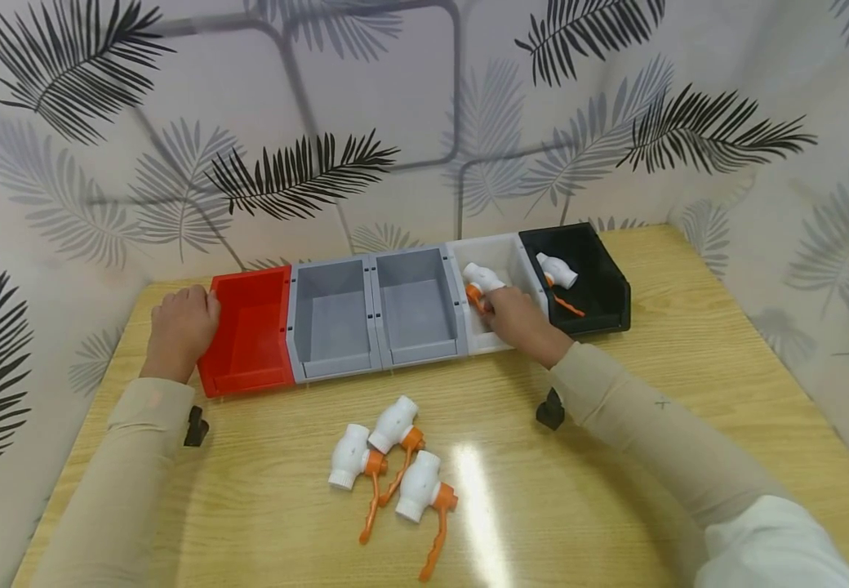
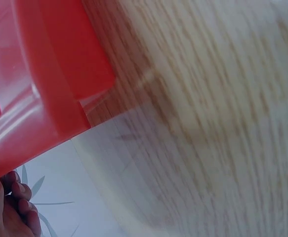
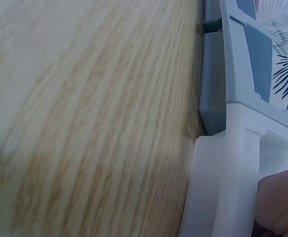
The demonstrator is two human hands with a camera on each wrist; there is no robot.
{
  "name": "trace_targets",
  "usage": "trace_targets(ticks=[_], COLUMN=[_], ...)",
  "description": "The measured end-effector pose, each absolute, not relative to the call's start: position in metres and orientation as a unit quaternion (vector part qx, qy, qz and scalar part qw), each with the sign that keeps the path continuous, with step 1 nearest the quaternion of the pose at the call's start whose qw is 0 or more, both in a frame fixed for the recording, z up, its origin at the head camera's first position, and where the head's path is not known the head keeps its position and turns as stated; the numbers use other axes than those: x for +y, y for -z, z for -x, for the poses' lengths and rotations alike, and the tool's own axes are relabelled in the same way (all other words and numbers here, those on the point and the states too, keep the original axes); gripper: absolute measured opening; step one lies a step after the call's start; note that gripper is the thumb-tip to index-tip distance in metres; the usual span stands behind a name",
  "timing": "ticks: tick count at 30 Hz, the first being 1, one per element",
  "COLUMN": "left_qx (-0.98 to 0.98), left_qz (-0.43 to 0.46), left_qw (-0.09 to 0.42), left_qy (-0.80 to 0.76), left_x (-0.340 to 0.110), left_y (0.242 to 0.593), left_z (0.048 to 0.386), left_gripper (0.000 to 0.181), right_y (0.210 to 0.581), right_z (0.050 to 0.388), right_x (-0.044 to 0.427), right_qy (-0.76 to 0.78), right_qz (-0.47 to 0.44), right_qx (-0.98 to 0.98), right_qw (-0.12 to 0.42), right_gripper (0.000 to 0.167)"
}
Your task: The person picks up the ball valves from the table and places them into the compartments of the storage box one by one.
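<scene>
At the left end of the bin row, my left hand [image 1: 184, 322] grips the outer rim of the red bin [image 1: 251, 384]. In the left wrist view its curled fingers [image 2: 22, 195] show just under the red rim. My right hand [image 1: 520, 322] reaches into the white bin [image 1: 479, 339] and grips a white ball valve [image 1: 485, 278] near its orange handle; the fingertips are partly hidden. The right wrist view shows only part of that hand [image 3: 282, 202] behind the white bin's front wall. Another ball valve [image 1: 558, 269] lies in the black bin [image 1: 589, 324].
Two grey bins [image 1: 332, 371] stand between the red and white ones. Three ball valves with orange handles, one of them nearest the front [image 1: 419, 487], lie on the wooden table [image 1: 270, 506] before the row. A leaf-patterned backdrop [image 1: 395, 98] rises behind.
</scene>
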State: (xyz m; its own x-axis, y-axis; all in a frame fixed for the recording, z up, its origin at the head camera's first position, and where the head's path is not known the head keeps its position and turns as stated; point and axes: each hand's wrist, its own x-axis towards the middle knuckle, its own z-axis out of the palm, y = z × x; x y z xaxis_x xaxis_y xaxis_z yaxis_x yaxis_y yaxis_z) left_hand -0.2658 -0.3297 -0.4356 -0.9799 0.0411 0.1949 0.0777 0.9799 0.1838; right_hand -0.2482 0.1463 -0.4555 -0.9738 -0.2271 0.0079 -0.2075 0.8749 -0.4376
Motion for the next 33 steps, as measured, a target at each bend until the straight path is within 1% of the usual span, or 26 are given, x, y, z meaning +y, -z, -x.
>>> trace_targets(ticks=[4,7,15,19,23,27,31,33], left_qx=[-0.991,-0.992,-0.991,-0.992,-0.993,-0.993,-0.992,-0.992], left_qz=[0.030,0.026,0.027,0.023,0.018,0.019,0.019,0.018], left_qw=[0.092,0.083,0.090,0.082,0.072,0.078,0.080,0.079], left_qy=[0.095,0.094,0.093,0.093,0.090,0.089,0.091,0.093], left_x=[-0.330,-0.330,-0.328,-0.330,-0.330,-0.329,-0.327,-0.326], left_y=[0.437,0.437,0.436,0.437,0.435,0.433,0.433,0.434], left_z=[0.267,0.268,0.265,0.266,0.265,0.263,0.262,0.262], left_gripper=[0.040,0.040,0.040,0.041,0.040,0.039,0.038,0.038], right_y=[0.453,0.449,0.431,0.422,0.413,0.408,0.407,0.408], right_z=[0.243,0.236,0.203,0.184,0.164,0.144,0.125,0.116], right_x=[0.147,0.148,0.156,0.159,0.159,0.157,0.155,0.154], right_qy=[0.227,0.210,0.192,0.187,0.190,0.190,0.185,0.183], right_qz=[0.122,0.132,0.140,0.156,0.162,0.168,0.177,0.183], right_qx=[0.966,0.969,0.968,0.966,0.966,0.967,0.966,0.964], right_qw=[0.006,-0.019,-0.077,-0.090,-0.065,-0.026,0.029,0.060], right_gripper=[0.012,0.014,0.020,0.020,0.016,0.013,0.014,0.018])
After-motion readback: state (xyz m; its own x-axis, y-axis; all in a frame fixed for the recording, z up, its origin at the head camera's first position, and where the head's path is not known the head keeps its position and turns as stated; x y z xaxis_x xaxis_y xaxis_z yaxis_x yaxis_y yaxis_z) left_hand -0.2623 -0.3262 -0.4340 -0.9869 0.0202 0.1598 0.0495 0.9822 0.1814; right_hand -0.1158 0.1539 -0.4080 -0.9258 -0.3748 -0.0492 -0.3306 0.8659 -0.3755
